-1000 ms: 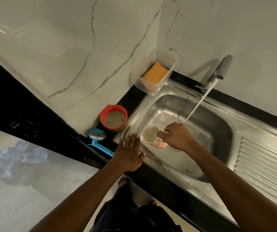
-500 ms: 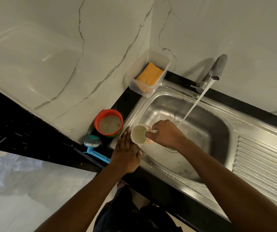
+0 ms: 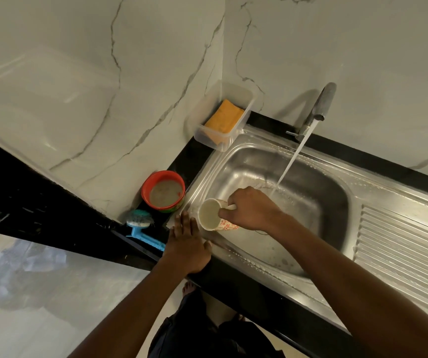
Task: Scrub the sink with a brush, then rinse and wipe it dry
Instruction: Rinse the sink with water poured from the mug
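A steel sink (image 3: 321, 202) is set in a black counter, and water runs from the tap (image 3: 320, 107) into its basin. My right hand (image 3: 250, 209) grips the handle of a white cup with a red flower pattern (image 3: 211, 215), tilted on its side over the sink's left rim. My left hand (image 3: 187, 241) lies flat, fingers apart, on the sink's front left corner. A blue-handled scrub brush (image 3: 140, 224) rests on the counter just left of that hand.
An orange bowl (image 3: 163, 191) of cloudy liquid stands on the counter by the wall. A clear tub (image 3: 223, 117) with an orange sponge sits at the sink's back left corner. The ribbed drainboard (image 3: 404, 257) extends to the right. Marble walls enclose the corner.
My right hand has moved the cup from under the water stream to the sink's left rim, tilting its mouth leftward. My left hand stays on the sink's corner.
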`<state>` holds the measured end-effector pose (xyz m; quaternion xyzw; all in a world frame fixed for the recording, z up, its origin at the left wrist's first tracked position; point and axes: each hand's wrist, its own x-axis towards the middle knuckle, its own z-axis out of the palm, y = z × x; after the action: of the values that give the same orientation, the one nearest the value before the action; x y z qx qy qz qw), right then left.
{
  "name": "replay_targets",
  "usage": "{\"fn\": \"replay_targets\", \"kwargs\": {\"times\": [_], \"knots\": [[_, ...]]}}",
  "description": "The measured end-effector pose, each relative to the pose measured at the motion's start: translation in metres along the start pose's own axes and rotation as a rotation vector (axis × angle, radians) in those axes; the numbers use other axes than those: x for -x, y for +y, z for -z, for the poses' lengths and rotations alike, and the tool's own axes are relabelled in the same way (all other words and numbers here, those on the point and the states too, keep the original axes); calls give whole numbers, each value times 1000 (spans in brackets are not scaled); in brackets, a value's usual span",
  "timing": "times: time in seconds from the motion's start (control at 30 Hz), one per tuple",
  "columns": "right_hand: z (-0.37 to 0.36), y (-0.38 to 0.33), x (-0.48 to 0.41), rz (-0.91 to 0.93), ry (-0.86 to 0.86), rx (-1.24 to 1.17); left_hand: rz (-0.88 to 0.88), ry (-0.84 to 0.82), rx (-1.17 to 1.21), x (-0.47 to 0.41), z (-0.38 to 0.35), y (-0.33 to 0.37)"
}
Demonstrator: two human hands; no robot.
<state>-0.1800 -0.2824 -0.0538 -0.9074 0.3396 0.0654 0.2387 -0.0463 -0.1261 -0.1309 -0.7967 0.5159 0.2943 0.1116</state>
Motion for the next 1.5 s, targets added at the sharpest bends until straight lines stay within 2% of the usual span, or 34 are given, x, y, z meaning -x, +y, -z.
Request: {"fn": "replay_targets", "kwargs": {"times": [0.17, 0.43, 0.6, 0.8, 0.9, 1.2, 1.33, 1.5], "knots": [[3, 0, 15, 33, -16, 23, -79, 12, -29, 6, -12, 3], [16, 61, 81, -111, 14, 46, -191, -45, -102, 35, -27, 54], [20, 74, 109, -156, 63, 140, -326, -87, -50, 46, -37, 78], [15, 52, 113, -131, 59, 126, -203, 5, -67, 52, -38, 58], [9, 49, 116, -148, 68, 129, -217, 55, -106, 52, -45, 57], [15, 63, 177, -436, 102, 146, -571, 41, -244, 55, -64, 92], [13, 65, 203, -586, 154, 91, -586, 0, -241, 47, -63, 95], [6, 56, 217, -633, 197, 23, -507, 35, -244, 50, -55, 82]]}}
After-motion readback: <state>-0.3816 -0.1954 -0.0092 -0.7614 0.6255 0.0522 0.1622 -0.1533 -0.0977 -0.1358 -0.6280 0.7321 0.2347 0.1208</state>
